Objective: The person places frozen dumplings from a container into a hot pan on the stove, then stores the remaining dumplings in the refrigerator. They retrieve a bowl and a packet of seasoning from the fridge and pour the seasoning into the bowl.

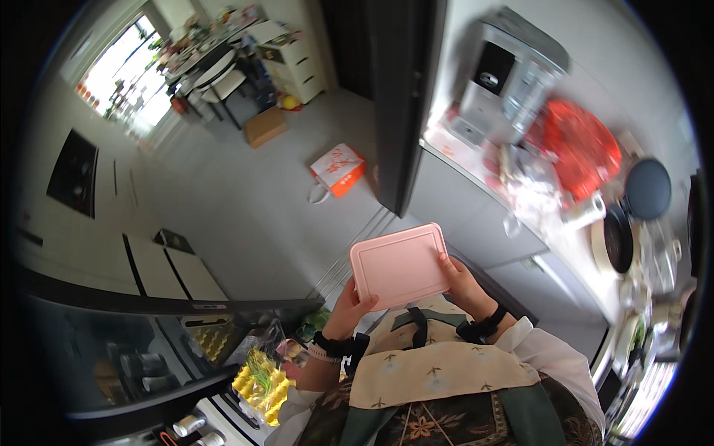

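A pink rectangular container with a lid (400,266) is held in front of my apron, its flat pink face turned up. My left hand (350,309) grips its lower left corner, thumb on top. On the right edge, my right hand (460,279) holds it the same way, thumb over the rim. The fingers beneath are hidden. Both wrists wear black straps. Below the container lies my patterned apron (440,371).
A yellow egg tray (262,384) with green stalks is at lower left, near a dark door (167,357). On the floor lies an orange and white bag (338,167). The right counter (474,167) bears a dispenser (496,78), a red plastic bag (580,148) and a lidded pan (616,240).
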